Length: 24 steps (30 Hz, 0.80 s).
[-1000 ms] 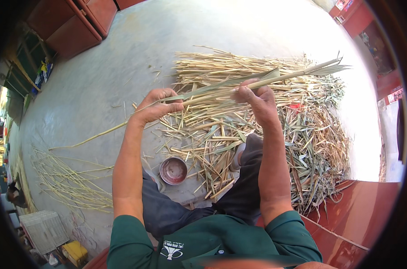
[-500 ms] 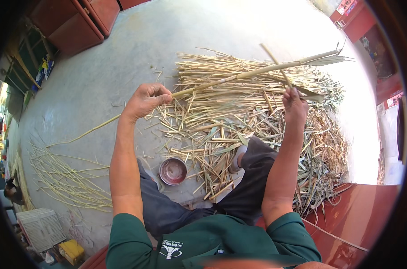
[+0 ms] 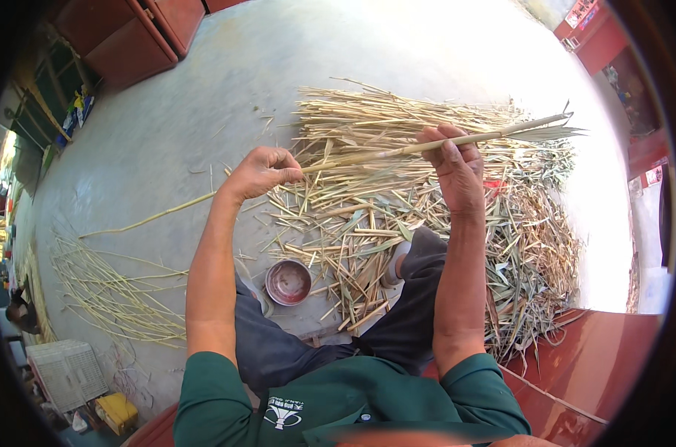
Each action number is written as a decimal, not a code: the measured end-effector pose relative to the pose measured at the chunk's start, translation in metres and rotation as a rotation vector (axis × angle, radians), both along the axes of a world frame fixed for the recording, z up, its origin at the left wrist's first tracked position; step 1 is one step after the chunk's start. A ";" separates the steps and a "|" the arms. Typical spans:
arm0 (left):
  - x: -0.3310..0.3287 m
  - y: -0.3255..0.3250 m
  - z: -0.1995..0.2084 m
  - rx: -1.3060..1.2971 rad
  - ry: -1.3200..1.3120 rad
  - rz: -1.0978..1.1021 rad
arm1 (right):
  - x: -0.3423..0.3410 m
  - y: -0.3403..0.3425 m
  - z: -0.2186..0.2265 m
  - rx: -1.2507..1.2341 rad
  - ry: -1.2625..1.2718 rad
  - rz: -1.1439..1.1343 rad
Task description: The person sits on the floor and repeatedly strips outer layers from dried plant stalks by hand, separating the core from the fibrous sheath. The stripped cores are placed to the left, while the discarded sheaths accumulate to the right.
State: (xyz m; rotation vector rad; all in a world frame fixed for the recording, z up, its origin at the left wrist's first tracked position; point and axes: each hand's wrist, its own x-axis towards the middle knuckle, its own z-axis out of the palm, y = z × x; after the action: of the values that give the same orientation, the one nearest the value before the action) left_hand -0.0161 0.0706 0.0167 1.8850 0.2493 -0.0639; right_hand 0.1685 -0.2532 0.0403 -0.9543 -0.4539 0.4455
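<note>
The step in hand looks to be the cleaning of one long stalk (image 3: 375, 157), held aslant above the floor between the two hands; the left hand (image 3: 263, 173) pinches it between thumb and fingers, the right hand's grip (image 3: 451, 153) closes round it farther along, and leaf blades (image 3: 550, 133) remain at the far end; the next move seems to call for a steady left pinch while the right works along. Beyond lies a heap of cut stalks (image 3: 368, 112); a bowl (image 3: 289, 281) sits on the grey floor (image 3: 204, 112), thin stems (image 3: 118, 294) lie leftward, and a red-brown cabinet (image 3: 122, 45) stands farther off.
</note>
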 end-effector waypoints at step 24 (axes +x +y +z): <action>0.011 -0.035 0.011 0.590 -0.419 0.200 | -0.027 0.037 -0.007 -0.176 0.033 -0.255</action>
State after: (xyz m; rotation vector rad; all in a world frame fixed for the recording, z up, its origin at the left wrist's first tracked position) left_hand -0.0050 0.0356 0.0281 2.3854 0.1751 0.5926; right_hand 0.1419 -0.2167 0.0335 -1.1565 -0.2603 0.2717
